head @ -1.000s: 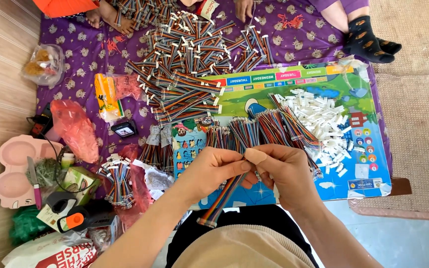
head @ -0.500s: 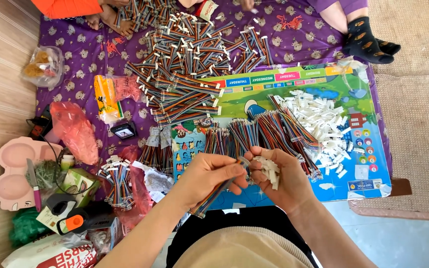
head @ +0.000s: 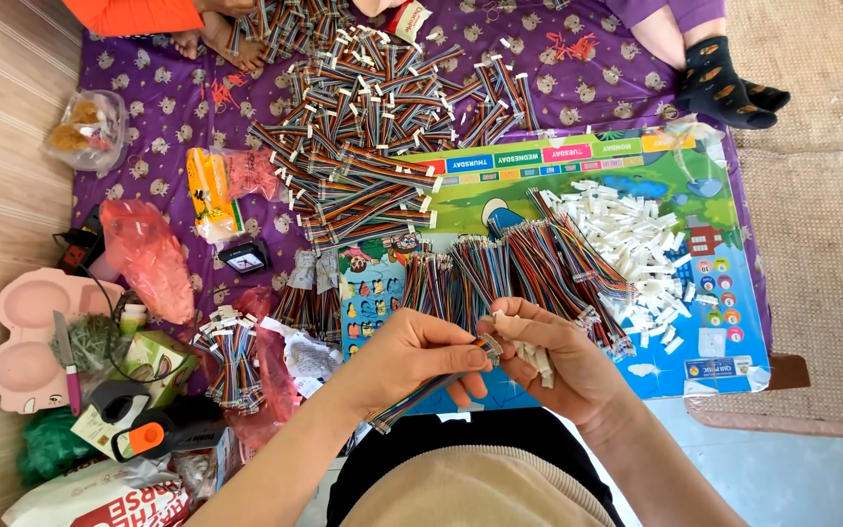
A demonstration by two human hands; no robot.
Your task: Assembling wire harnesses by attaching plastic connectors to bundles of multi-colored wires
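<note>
Two hands meet low over the colourful board (head: 578, 195), likely so the work sits close to the eye. The left hand (head: 412, 353) pinches the end of a rainbow ribbon cable (head: 431, 385), which trails down-left; the right hand (head: 558, 363), palm up and fingers curled, cups white connectors (head: 535, 353) (small plastic housings) against that end

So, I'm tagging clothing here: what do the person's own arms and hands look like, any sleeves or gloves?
Both forearms are bare, no sleeves visible. The left hand and right hand wear no gloves; no rings, watch or bracelets show.
</note>
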